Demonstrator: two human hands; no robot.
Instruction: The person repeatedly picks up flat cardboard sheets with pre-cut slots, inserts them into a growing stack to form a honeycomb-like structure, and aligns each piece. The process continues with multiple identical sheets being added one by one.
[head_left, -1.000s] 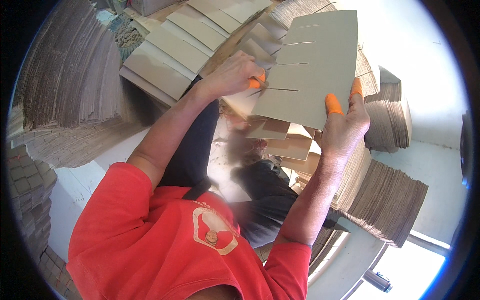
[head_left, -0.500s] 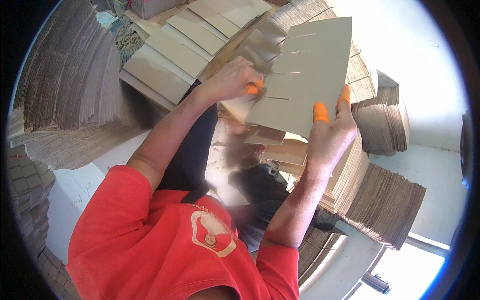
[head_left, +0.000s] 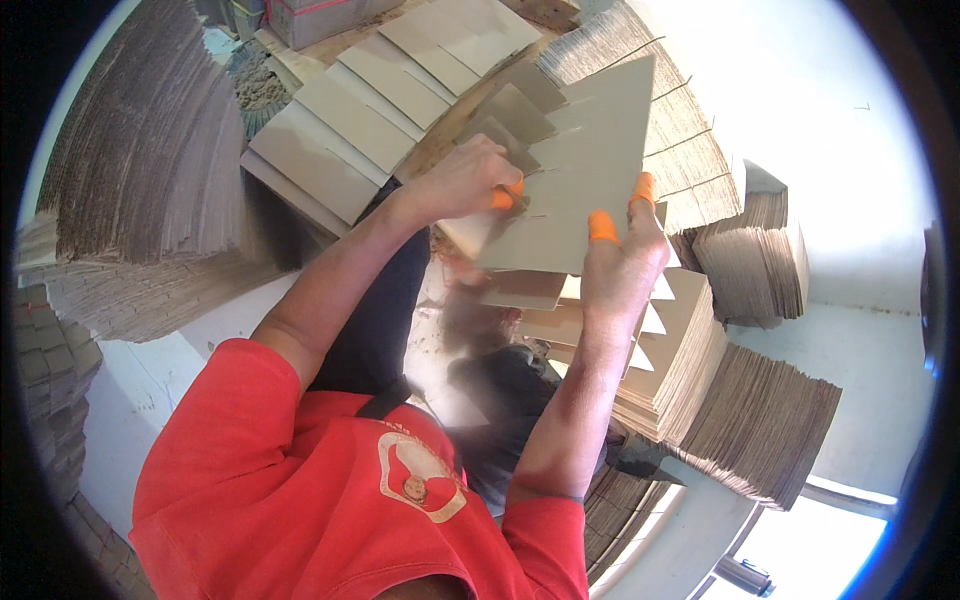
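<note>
Far out beyond the left hand, a tall stack of corrugated cardboard sheets (head_left: 150,140) fills the left side of the view, its ribbed edges showing. Between that stack and the left hand, flat grey-brown cardboard pieces (head_left: 345,120) lie fanned out in overlapping rows, running up and away from the knuckles.

The left hand (head_left: 465,180) is closed around the left edge of a slotted cardboard panel (head_left: 585,175), with an orange rubber finger cot (head_left: 505,197) on one finger pressed against the board. A second, smaller cardboard piece (head_left: 505,125) sits just behind the left hand's fingers, touching the panel; whether it is slid into one of the slots cannot be told.

The panel is held up in the air between the two hands, tilted, its narrow slots cut in from the left and right edges. The right hand (head_left: 620,265) grips its lower right edge from below, fingers up against the face, two of them tipped with orange finger cots (head_left: 602,226). Both hands are clamped on the same panel, set apart by its width.

Under the right hand lies a low pile of pale cut cardboard (head_left: 650,350) with pointed notches. Right of the right hand stand more bundles of corrugated board (head_left: 760,260), and lower right another thick stack (head_left: 765,425).
</note>
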